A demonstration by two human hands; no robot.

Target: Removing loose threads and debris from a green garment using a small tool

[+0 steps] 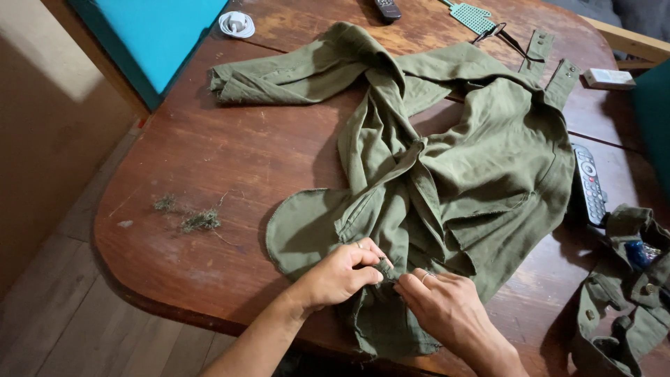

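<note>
An olive-green shirt (481, 160) lies spread and rumpled across a dark wooden table (230, 153). My left hand (342, 276) pinches the shirt's front placket near the table's front edge. My right hand (443, 304) grips the same strip of fabric just to the right, fingertips almost touching the left hand's. Both hands wear a ring. What lies between the fingertips is hidden.
A grey remote control (590, 183) lies right of the shirt. Another olive garment (624, 300) is bunched at the right edge. Small clumps of green thread (199, 220) lie on the left. A turquoise cushion (157, 35), a white coiled cable (237, 24) and a teal mesh swatter (473, 17) sit at the back.
</note>
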